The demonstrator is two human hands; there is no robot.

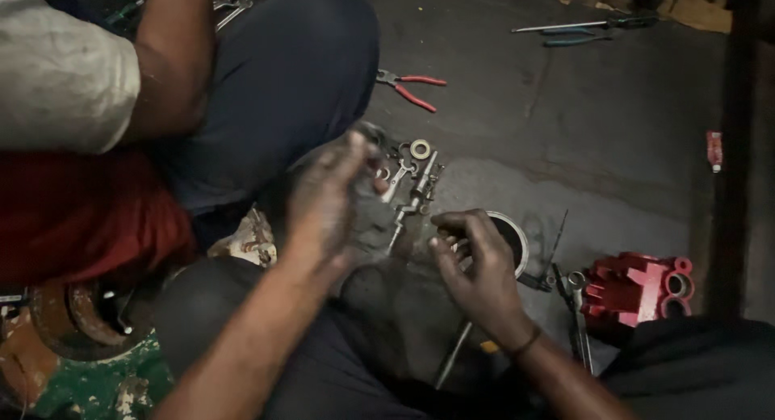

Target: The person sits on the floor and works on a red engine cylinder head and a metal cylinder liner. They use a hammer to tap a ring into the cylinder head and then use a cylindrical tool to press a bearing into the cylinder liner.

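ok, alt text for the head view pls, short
Seen from above, a person's grimy left hand and right hand work over small metal parts scattered on a dark floor, the right hand's fingers curled at a round metal ring. Red-handled pliers lie beyond, a red cast block to the right, and another person's arm at top left.

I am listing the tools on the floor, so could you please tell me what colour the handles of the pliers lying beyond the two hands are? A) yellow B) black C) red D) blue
C: the metal pliers with red handles lie open on the dark floor, beyond the left hand and right hand.
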